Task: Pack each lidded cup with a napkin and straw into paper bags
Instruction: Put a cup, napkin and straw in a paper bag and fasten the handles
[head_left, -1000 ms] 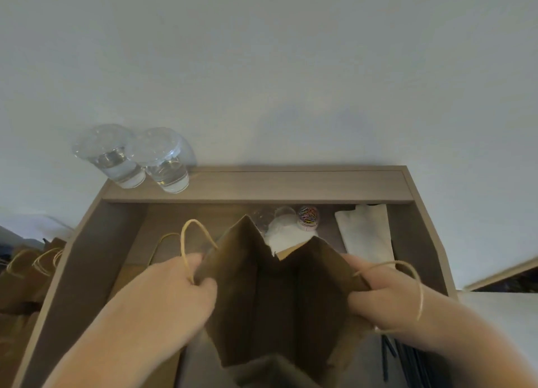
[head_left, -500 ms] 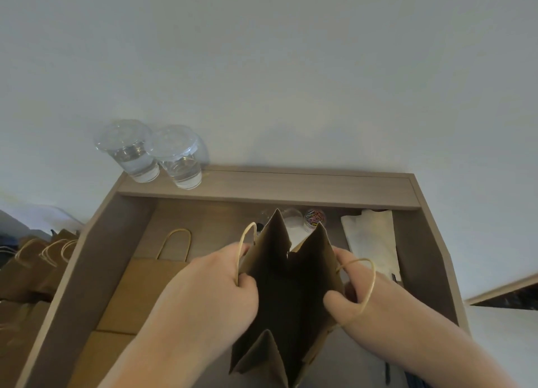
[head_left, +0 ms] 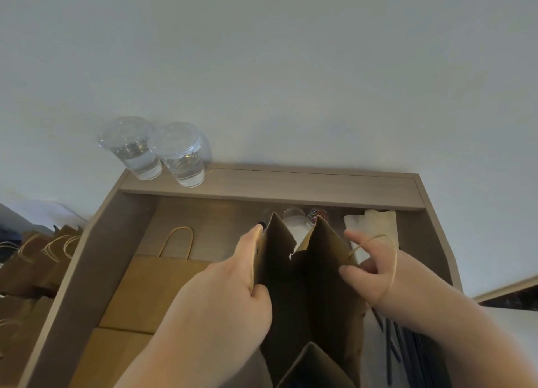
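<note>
On my feed the bag point(head_left: 329, 285) has narrowed. A second ago its mouth was pulled wide and square. Now the side folds have drawn in, so the opening is a tall slot, and the bag stands upright on the worktop point(head_left: 221, 224) between the two hands. The left hand point(head_left: 230, 285) pinches the left wall, thumb inside the rim and fingers point(head_left: 251, 242) laid along the outside. The right hand point(head_left: 375, 274) pinches the right wall, thumb at the rim and the other fingers curled behind, with the twine handle point(head_left: 393, 259) looped across it. The view has shifted too, so more of the flat bags point(head_left: 151, 288) shows at left. I see nothing in the bag, though its depth is dark. The two lidded cups point(head_left: 182, 152) stand on the back ledge point(head_left: 291, 186), well apart from the bag. The napkins point(head_left: 378, 224) lie just behind the right hand, and the straws point(head_left: 407, 352) lie beside that forearm. I judge this round of packing is only starting, and the mouth will want spreading again before a cup goes down.
</note>
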Demonstrator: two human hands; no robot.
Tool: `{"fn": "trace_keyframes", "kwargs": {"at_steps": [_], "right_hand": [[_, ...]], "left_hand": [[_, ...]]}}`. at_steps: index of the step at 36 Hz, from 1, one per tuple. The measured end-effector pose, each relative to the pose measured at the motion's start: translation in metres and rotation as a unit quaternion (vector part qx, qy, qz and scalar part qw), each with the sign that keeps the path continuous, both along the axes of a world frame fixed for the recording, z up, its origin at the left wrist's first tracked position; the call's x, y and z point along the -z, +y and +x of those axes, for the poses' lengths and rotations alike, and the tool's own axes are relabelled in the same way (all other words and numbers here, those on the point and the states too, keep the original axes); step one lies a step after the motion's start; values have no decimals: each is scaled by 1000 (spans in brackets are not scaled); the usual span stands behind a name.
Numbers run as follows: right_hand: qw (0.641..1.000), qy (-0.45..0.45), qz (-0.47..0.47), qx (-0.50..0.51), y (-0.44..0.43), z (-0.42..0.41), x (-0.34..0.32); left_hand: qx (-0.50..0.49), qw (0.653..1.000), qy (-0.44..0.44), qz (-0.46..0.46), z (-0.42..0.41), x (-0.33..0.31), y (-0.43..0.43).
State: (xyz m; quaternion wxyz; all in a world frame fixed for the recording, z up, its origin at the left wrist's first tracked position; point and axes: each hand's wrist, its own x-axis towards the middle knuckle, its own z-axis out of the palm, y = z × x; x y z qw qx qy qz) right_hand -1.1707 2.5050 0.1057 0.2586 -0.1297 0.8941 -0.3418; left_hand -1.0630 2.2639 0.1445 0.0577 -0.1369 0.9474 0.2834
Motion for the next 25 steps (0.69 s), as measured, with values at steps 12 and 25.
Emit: {"fn": "trace_keyframes", "kwargs": {"at_steps": [12, 25], "right_hand": [[964, -138, -192, -120, 26, -32, -8], [992, -123, -15, 4, 2, -64, 78]], "left_hand": [[96, 994, 54, -6, 0, -2, -8], [114, 989, 90, -20, 0, 1, -31]]}}
